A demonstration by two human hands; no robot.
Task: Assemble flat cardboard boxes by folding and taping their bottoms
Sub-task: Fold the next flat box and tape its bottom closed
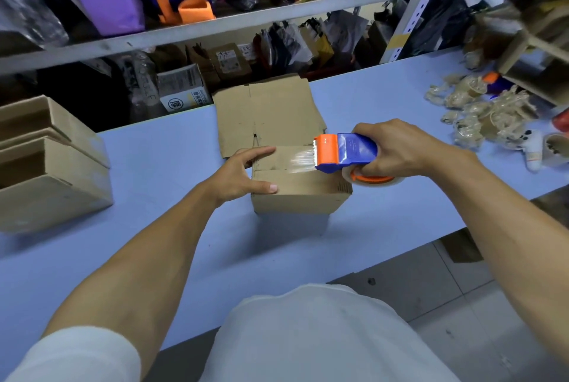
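- At centre of light blue tabletop (154, 172): small brown cardboard box (300, 187), bottom flaps folded shut and facing up.
- Left hand (243, 173): fingers straight and slightly spread, pressed flat on left edge of box; thumb extended along near top edge, fingertips laid over flap seam.
- Right hand (397, 150): fingers curled tight around handle of blue and orange plastic tape dispenser (345, 152); thumb hooked beneath, at orange hub of clear tape roll (374, 180).
- Dispenser position: serrated orange head just above right part of box top, pointing left.
- Clear tape strip (300, 160): stretched from dispenser head leftward over flap seam.
- Behind box, touching its far edge: stack of flat brown cardboard blanks (268, 113).
- Left end of tabletop: two open assembled brown cardboard boxes (46, 166), side by side.
- Right end of tabletop: heap of crumpled clear tape scraps (480, 113).
- Beyond tabletop: grey metal shelving (215, 27) loaded with bags and packets.
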